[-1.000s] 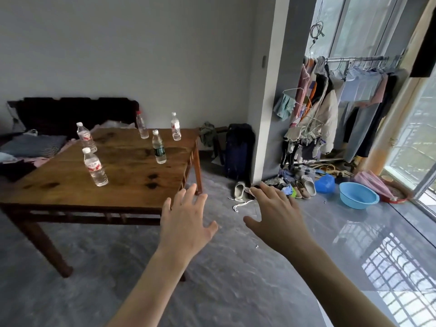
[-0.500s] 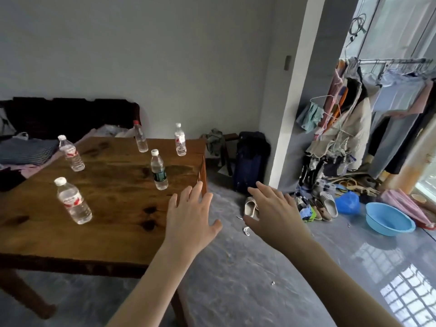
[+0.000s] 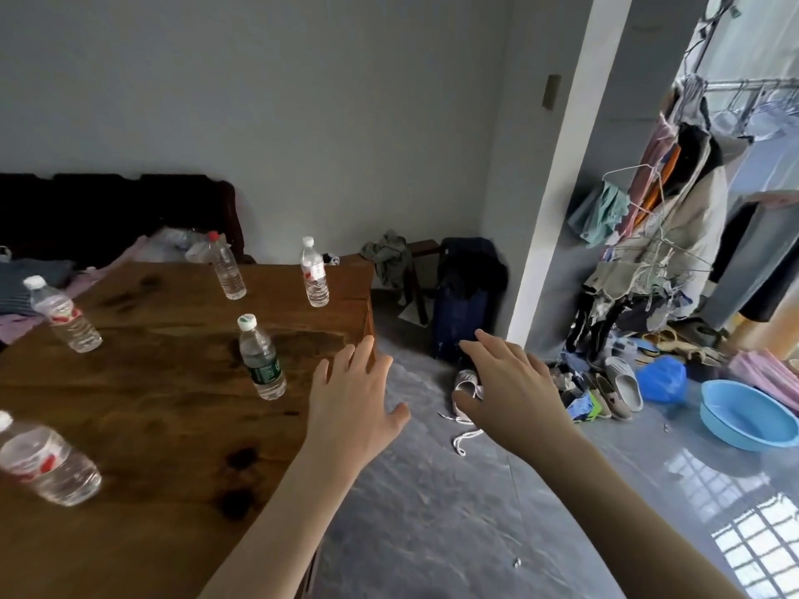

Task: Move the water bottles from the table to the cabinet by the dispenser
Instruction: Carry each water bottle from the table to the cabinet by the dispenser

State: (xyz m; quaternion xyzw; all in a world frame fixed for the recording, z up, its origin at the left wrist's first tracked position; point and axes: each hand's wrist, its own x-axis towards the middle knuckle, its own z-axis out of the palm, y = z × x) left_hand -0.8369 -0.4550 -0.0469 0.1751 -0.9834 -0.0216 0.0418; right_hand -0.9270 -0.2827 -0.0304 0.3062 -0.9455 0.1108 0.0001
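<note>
Several clear water bottles stand upright on a brown wooden table [image 3: 142, 408]. A green-labelled bottle [image 3: 261, 358] is nearest my left hand. Farther back are a red-capped bottle [image 3: 227, 268] and a white-capped bottle with a red label [image 3: 314, 274]. Two more red-labelled bottles stand at the left [image 3: 65, 315] and at the near left edge [image 3: 43, 462]. My left hand [image 3: 352, 408] hovers with fingers spread over the table's right edge, just right of the green-labelled bottle, holding nothing. My right hand [image 3: 508, 384] is spread above the floor, empty. No cabinet or dispenser is in view.
A dark bench [image 3: 108, 209] with cloth piles stands behind the table. A dark suitcase [image 3: 467, 304] leans by the white pillar [image 3: 557, 166]. Shoes [image 3: 605, 386], a blue basin [image 3: 748, 415] and a loaded clothes rack [image 3: 674, 218] crowd the right. Grey floor [image 3: 432, 512] lies ahead.
The view has moved closer to the table, so the bottles loom larger and sit further left. Both hands stay spread and empty, now reaching the table's right edge.
</note>
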